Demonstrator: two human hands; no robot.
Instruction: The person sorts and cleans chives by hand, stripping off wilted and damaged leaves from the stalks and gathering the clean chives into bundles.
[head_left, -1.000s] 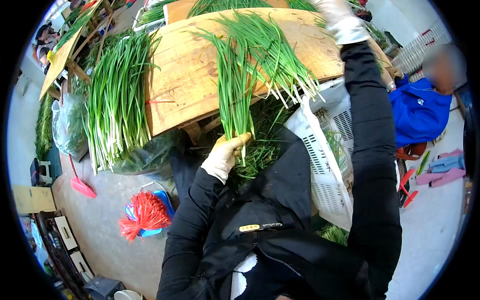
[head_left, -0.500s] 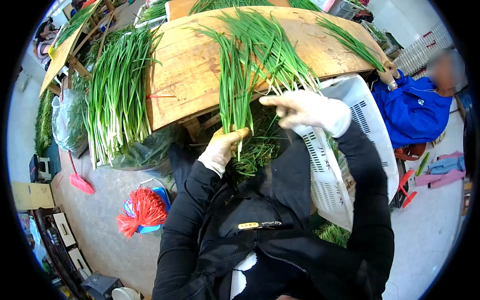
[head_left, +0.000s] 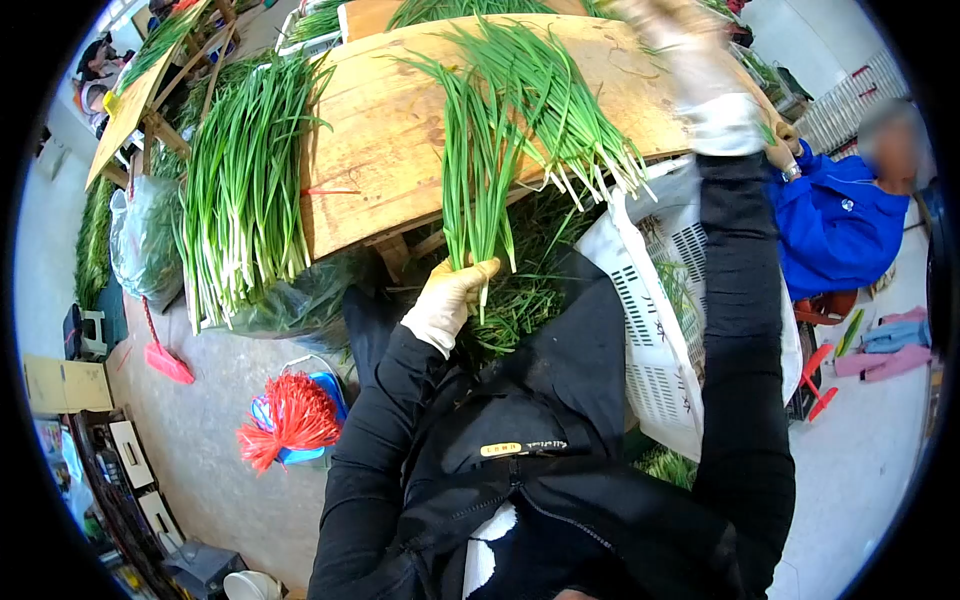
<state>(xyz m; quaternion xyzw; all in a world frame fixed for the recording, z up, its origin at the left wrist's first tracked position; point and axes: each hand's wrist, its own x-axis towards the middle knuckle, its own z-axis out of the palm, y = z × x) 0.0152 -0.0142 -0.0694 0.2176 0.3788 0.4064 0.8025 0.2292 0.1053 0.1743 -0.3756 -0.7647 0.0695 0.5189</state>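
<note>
Greens [head_left: 476, 170] sit clasped in the left hand [head_left: 446, 298] — right hand [head_left: 692, 62] blurred, grip unclear.

I see green leaves [head_left: 475, 170] with white ends. The left glove [head_left: 438, 305] is white and yellow. The table [head_left: 370, 130] is yellow-brown, the basket [head_left: 645, 375] white with dark marks, the strings [head_left: 297, 410] red, the scoop [head_left: 168, 364] pink, the jacket [head_left: 835, 225] bright blue.

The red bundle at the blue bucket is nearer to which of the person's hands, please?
Left: the left hand, gripping green stalks, is up and right of the red bundle; the blurred right hand is farther off, over the wooden table.
</note>
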